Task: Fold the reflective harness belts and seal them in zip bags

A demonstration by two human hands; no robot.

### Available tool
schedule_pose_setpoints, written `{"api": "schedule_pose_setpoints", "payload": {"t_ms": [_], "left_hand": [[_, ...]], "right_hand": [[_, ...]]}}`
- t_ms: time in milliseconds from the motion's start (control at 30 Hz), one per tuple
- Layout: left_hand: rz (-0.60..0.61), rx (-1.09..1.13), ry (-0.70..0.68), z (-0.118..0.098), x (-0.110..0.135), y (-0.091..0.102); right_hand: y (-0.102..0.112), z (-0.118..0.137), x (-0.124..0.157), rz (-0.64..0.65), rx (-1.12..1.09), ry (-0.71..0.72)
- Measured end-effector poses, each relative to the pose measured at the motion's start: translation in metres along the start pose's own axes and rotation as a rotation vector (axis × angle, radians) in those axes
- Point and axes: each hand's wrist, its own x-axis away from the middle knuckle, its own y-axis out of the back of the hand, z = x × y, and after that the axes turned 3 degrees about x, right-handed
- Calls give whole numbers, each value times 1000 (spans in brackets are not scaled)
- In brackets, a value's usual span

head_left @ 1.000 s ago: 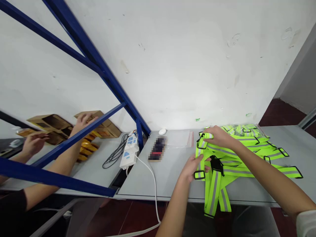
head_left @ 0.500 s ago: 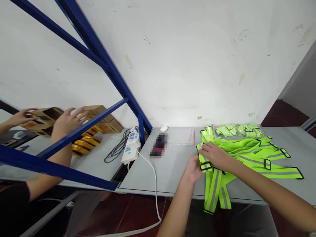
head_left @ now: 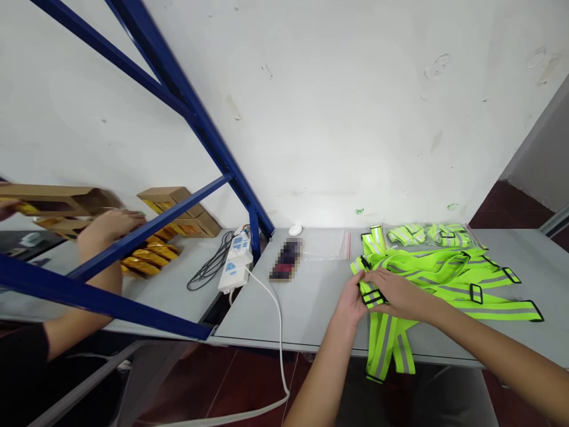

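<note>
A folded neon-yellow reflective strap (head_left: 371, 295) with a grey stripe and black buckles is gripped between my two hands at the table's front part. My left hand (head_left: 351, 301) closes on its left side, the fingertips partly hidden behind it. From the right, my right hand (head_left: 393, 292) pinches the same strap, thumb and fingers closed round the fold. Beside and under my right forearm lies a loose heap of the same straps (head_left: 448, 273) with black buckles, and some ends hang over the front edge. Behind the heap is a clear bag (head_left: 427, 235) with folded straps inside.
Clear zip bags (head_left: 326, 246), a blurred-out phone-like object (head_left: 287, 260) and a white round item (head_left: 295, 230) lie left of the straps. A power strip (head_left: 236, 261) sits by the blue frame (head_left: 208, 139). Beyond it, a co-worker's hand (head_left: 111, 226) works over yellow packets (head_left: 151, 256) and cardboard boxes (head_left: 173, 210).
My right hand has moved down to the lower side of the folded strap, which is now tilted and more compact. The co-worker's hands have shifted left, with a box.
</note>
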Motion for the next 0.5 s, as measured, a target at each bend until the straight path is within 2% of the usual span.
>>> {"api": "schedule_pose_setpoints", "payload": {"t_ms": [100,200,367,500], "left_hand": [[-24,20,61,0,-2,0],[-49,33,36,3,-2,1],[-63,46,-133,16,6,-1],[6,-8,-187,22,17,-2]], "right_hand": [[-10,-4,1,-75,100,47],[-17,-6,4,-131,138,85],[-23,-7,6,-256,-53,-79],[-24,-6,4,-328,-266,-236]]}}
